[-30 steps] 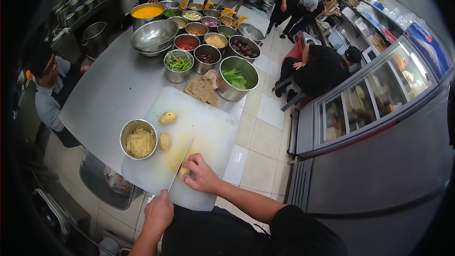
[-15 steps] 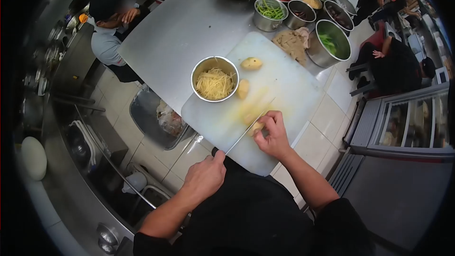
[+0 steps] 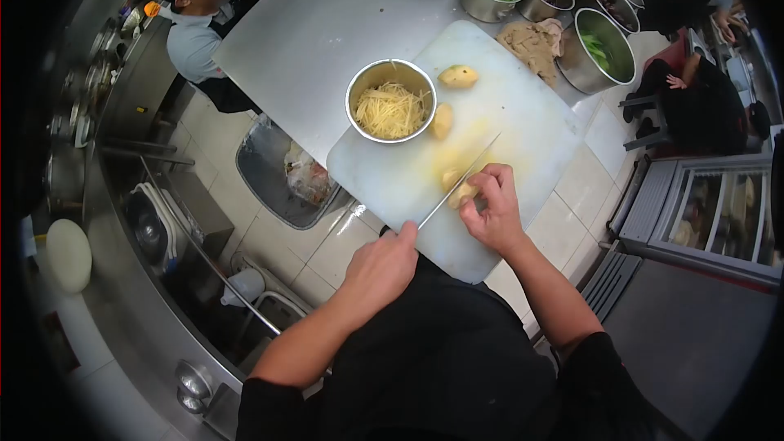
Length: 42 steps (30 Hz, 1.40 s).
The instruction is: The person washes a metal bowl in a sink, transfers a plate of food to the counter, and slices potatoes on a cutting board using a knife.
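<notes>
Left hand (image 3: 382,269): fist wrapped round the handle of the knife (image 3: 474,167); I read that grip as firm. Blade runs obliquely away from the body over the cutting board (image 3: 384,171).

Right hand (image 3: 494,208): pinching the potato piece (image 3: 462,195) at the blade's right flank, fingers bent, thumb on the near side. A second pale piece (image 3: 450,177) shows on the opposite flank; whether it is fully severed I cannot tell. Whether the edge touches the board I cannot tell either.

Two more potatoes lie beyond: one (image 3: 442,121) just beside the bowl (image 3: 353,114), the other (image 3: 458,76) farther off on the board. Pale strips (image 3: 392,110) fill much of the bowl, which stands at the board's left margin. The counter (image 3: 310,49) spreads behind.

Notes on the cut, my judgement: I would want the right fingertips curled under, knuckles guiding the flat of the blade, thumb tucked well back, since the piece is small and the edge sits close. A flat face down should stop it rolling; the damp-looking surface may let it slip. Even, shallow steps of the guiding hand would keep the slices uniform, and a long draw should cut cleaner than a straight push.
</notes>
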### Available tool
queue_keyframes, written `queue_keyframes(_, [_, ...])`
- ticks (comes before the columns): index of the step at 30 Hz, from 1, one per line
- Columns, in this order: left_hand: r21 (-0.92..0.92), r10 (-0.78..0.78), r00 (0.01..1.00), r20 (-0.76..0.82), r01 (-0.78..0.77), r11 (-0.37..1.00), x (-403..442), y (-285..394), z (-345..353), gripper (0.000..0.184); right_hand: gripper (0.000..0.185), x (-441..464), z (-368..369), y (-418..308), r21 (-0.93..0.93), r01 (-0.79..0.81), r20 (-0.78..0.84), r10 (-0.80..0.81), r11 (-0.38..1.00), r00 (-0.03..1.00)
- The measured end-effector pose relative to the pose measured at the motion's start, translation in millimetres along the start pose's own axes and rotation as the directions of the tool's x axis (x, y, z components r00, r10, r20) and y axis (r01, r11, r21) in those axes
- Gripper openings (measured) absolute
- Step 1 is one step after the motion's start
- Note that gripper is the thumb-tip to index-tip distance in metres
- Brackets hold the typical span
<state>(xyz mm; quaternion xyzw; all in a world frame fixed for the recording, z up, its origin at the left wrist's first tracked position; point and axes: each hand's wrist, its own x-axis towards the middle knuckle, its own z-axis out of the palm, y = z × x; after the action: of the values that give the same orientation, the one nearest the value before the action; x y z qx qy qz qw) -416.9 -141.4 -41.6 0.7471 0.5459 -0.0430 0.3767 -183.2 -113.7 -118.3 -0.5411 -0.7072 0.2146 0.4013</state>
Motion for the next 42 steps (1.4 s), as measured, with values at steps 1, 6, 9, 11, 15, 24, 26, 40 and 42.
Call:
queue_keyframes(1, [0.006,-0.002,1.0,0.016,0.002,1.0,4,0,-1,0.018,0.033,-1,0,1,-0.017,0.011,-0.003,-0.011,1.0,1.0])
queue_keyframes(6, [-0.008,-0.016,1.0,-0.013,0.016,1.0,-27,4,-18,0.018,0.033,-1,1,-2,-0.004,-0.02,-0.026,0.02,1.0,0.999])
queue_keyframes(9, [0.002,-0.013,1.0,-0.008,0.013,1.0,-55,-3,-24,0.018,0.033,0,2,0,-0.006,-0.015,-0.029,0.014,1.0,0.999])
queue_keyframes(11, [0.02,-0.049,0.999,0.006,0.049,0.999,-64,-3,-26,0.019,0.033,0,2,1,-0.002,-0.018,-0.03,0.018,1.0,0.999])
queue_keyframes(15, [0.003,-0.056,0.998,0.006,0.056,0.998,-47,-2,-16,0.018,0.035,-1,2,3,-0.026,0.026,-0.021,-0.026,0.999,0.999])
queue_keyframes(24, [-0.022,0.012,1.0,-0.023,-0.013,1.0,-28,2,-19,0.018,0.034,-1,2,1,-0.026,0.003,-0.039,-0.004,1.0,0.999])
queue_keyframes(26, [-0.005,-0.012,1.0,0.007,0.012,1.0,-48,-1,-25,0.019,0.034,-2,2,3,-0.033,0.018,-0.035,-0.019,0.999,0.999])
queue_keyframes(40, [0.021,-0.034,0.999,0.026,0.033,0.999,-23,7,-16,0.018,0.034,0,2,2,-0.037,0.024,-0.035,-0.025,0.999,0.999])
queue_keyframes(42, [0.016,-0.014,1.0,-0.003,0.014,1.0,-4,10,-10,0.016,0.034,-1,2,2,-0.043,0.024,-0.037,-0.026,0.999,0.999])
